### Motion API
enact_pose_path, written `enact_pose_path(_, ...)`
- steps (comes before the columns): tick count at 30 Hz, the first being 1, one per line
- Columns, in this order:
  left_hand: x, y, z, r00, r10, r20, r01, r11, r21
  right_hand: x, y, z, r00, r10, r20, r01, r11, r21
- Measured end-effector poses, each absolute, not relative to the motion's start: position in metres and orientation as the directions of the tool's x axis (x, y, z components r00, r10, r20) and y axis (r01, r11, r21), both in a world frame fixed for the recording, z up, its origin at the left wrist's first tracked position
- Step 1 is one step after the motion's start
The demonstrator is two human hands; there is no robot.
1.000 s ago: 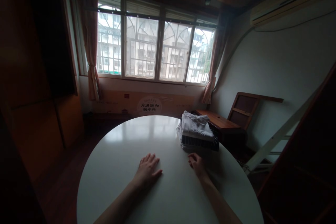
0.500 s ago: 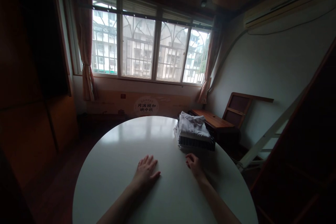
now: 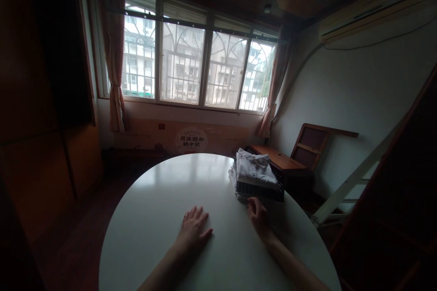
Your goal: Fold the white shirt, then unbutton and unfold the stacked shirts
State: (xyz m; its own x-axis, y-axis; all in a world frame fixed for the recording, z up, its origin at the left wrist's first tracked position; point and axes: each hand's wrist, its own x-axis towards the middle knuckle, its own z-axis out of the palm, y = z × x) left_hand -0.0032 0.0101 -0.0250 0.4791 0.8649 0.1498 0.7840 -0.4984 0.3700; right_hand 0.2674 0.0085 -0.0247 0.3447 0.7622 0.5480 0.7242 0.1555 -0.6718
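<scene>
Dim room with a barred window (image 3: pixel 191 66) behind a round white surface (image 3: pixel 160 200). Left hand (image 3: pixel 194 228) lies flat on it, palm down, fingers spread, holding nothing. Right hand (image 3: pixel 258 214) rests loosely curled and empty, fingertips just beside a stack of folded pale and dark striped clothes (image 3: pixel 256 177) at the far right edge of the surface.

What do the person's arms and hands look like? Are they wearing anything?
Both arms are bare right down to the bottom edge of the picture, with no sleeves showing. The left hand and right hand wear no gloves. No ring, watch or bracelet shows, though the room is dim, so small things could be missed.
</scene>
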Motion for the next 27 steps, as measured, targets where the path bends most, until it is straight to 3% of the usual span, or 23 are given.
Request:
enact_pose_path(2, -0.003, 0.01, -0.024, 0.478, 0.868, 0.135, 0.784, -0.491, 0.381, 0.276, 0.019, -0.005, 0.267, 0.687, 0.676, 0.856, 0.153, -0.493)
enact_pose_path(5, -0.003, 0.01, -0.024, 0.474, 0.871, 0.126, 0.777, -0.481, 0.405, 0.289, 0.043, 0.029, 0.147, 0.651, 0.745, 0.978, 0.015, -0.206)
enact_pose_path(8, -0.003, 0.01, -0.026, 0.472, 0.871, 0.133, 0.763, -0.479, 0.433, 0.298, 0.066, 0.054, 0.077, 0.731, 0.678, 0.995, -0.095, -0.01)
enact_pose_path(11, -0.004, 0.012, -0.03, 0.47, 0.872, 0.138, 0.751, -0.477, 0.457, 0.3, 0.082, 0.062, 0.117, 0.832, 0.542, 0.984, -0.171, 0.049)
enact_pose_path(15, -0.003, 0.013, -0.032, 0.474, 0.867, 0.152, 0.731, -0.484, 0.481, 0.3, 0.094, 0.061, 0.187, 0.885, 0.427, 0.98, -0.198, -0.019)
enact_pose_path(20, -0.002, 0.011, -0.031, 0.47, 0.874, 0.125, 0.732, -0.465, 0.499, 0.304, 0.101, 0.089, 0.316, 0.899, 0.303, 0.92, -0.214, -0.328)
enact_pose_path(25, -0.004, 0.009, -0.027, 0.477, 0.871, 0.119, 0.727, -0.467, 0.503, 0.309, 0.092, 0.163, 0.444, 0.739, 0.506, 0.88, -0.255, -0.4)
enact_pose_path(26, -0.004, 0.008, -0.026, 0.476, 0.872, 0.115, 0.728, -0.464, 0.505, 0.309, 0.086, 0.181, 0.467, 0.673, 0.573, 0.873, -0.248, -0.42)
enact_pose_path(27, -0.004, 0.008, -0.026, 0.47, 0.876, 0.11, 0.731, -0.456, 0.507, 0.308, 0.078, 0.197, 0.466, 0.552, 0.691, 0.871, -0.148, -0.469)
